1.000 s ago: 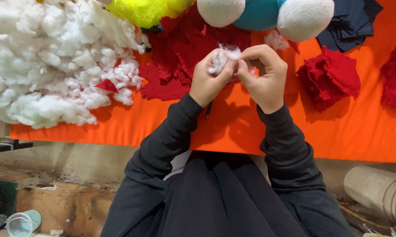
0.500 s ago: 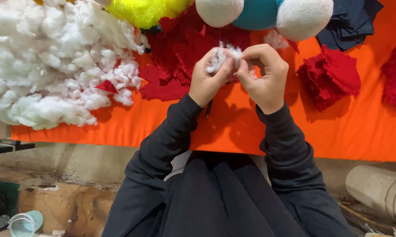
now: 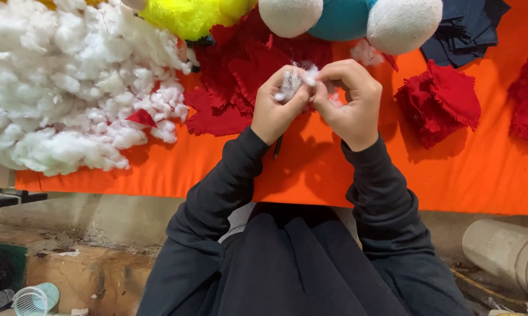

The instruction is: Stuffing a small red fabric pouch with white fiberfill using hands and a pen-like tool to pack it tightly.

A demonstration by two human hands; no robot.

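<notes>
Both hands, my left hand (image 3: 274, 111) and right hand (image 3: 350, 102), pinch a small fluffy white stuffing tuft (image 3: 292, 83) together; it stretches sideways between them above orange cloth (image 3: 311, 169).

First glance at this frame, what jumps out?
The bright orange cloth covering the table, with a big heap of white stuffing at far left. At centre, the left hand and right hand pinch a small tuft of white stuffing together. Red fabric scraps lie to the right, and plush balls sit along the top edge.

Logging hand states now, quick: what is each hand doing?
Left hand: closed on a small tuft of white fluffy stuffing.
Right hand: fingers pinched on the same tuft.
</notes>
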